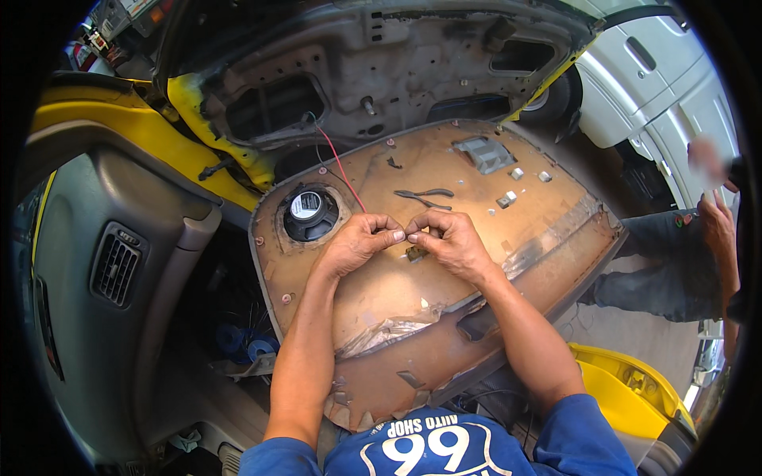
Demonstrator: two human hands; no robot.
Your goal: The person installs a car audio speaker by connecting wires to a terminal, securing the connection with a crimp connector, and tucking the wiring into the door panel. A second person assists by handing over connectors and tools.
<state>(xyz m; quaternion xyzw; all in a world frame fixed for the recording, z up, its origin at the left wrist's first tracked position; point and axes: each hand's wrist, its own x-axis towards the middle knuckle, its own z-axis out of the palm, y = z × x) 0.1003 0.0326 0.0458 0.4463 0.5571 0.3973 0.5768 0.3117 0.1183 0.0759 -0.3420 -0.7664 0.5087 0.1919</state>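
My left hand (363, 240) and my right hand (450, 240) meet fingertip to fingertip over a brown door trim panel (317, 313), each closed in a pinch. A red wire (340, 159) runs from the bare car door to my left hand, which grips it; its end is hidden by the fingers. What my right fingertips pinch is too small to make out. Just under my right hand lies a small yellowish piece (414, 253). Pliers (425, 197) with dark handles rest on the panel beyond my hands. To their left a round black speaker (308, 214) sits in the panel.
The open door's bare inner metal (373, 71) rises behind the panel. Small white clips (506, 199) lie on the panel's right half. A dashboard (119, 262) stands at left. At right another person (675, 262) stands before a white vehicle (659, 87).
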